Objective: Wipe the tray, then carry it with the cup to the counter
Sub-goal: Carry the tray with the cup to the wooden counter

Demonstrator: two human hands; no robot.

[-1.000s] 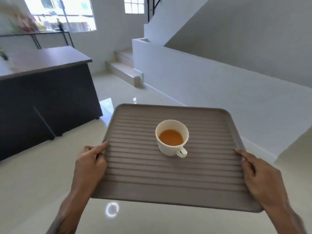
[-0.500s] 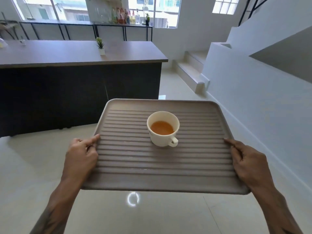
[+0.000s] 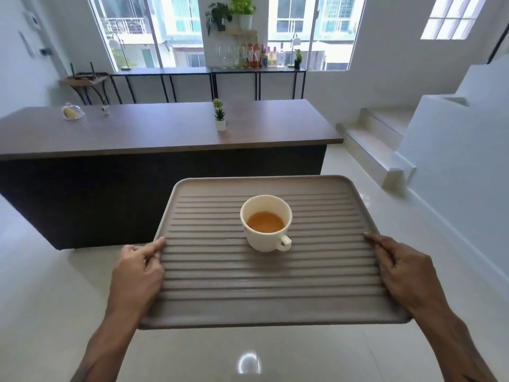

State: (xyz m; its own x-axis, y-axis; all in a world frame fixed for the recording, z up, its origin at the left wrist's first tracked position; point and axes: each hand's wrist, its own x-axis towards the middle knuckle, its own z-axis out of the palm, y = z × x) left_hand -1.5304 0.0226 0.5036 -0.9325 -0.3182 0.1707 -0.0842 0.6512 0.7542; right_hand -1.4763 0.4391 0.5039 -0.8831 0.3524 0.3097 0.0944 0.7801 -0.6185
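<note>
Swung round to face counter (image 3: pixel 170 133) squarely; ridged tray (image 3: pixel 264 304) pinched at side edges by left hand (image 3: pixel 137 274) and right hand (image 3: pixel 402 271), teacup (image 3: pixel 265 223) right of centre — keep level, approach slowly.

A small potted succulent (image 3: pixel 219 119) is standing in a white pot on a dark wood surface, well apart from a clear glass dome (image 3: pixel 72 111) that is covering something yellow near the far left end. Behind, a row of bottles (image 3: pixel 261 57) and stemmed glasses (image 3: pixel 224 54) is lining a black metal-framed console table (image 3: pixel 209 71) under the windows (image 3: pixel 154 28), with leafy hanging plants (image 3: pixel 234 9) sitting on a shelf above. White steps (image 3: pixel 377 144) are rising at the right, and the glossy floor (image 3: pixel 55 299) is reflecting a ring of light.
</note>
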